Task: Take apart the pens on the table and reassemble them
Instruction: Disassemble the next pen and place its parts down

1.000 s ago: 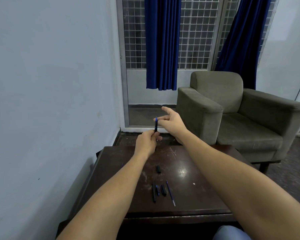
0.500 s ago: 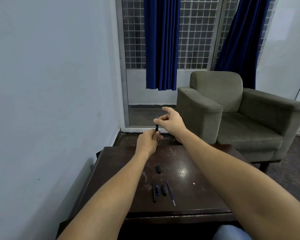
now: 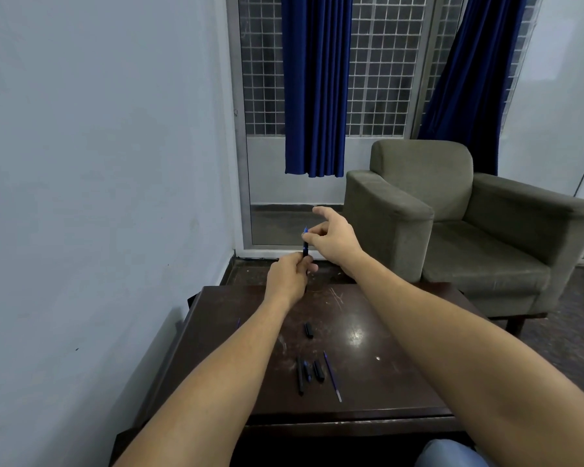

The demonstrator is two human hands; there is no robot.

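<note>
Head camera view, looking forward and down along two bare forearms stretched out over a dark brown wooden table with a scratched, glossy top. The left hand is curled closed around the lower end of a slim black pen with a blue tip, holding it upright above the far edge of the table. The right hand pinches the top of the same pen between thumb and bent middle fingers, while its index finger points loosely outward to the left. On the table, nearer the person, loose pen parts lie in a small group: a long black pen barrel, just beside it a short black piece with a blue end, then a short black cap-like piece, and to the right, slightly apart, a thin blue ink refill with a pale tip. Another short black pen piece lies alone farther up the table, well apart from the group. Beyond the table stand a grey-green upholstered armchair, a pale blue-grey wall, and a gridded window with dark blue curtains.
</note>
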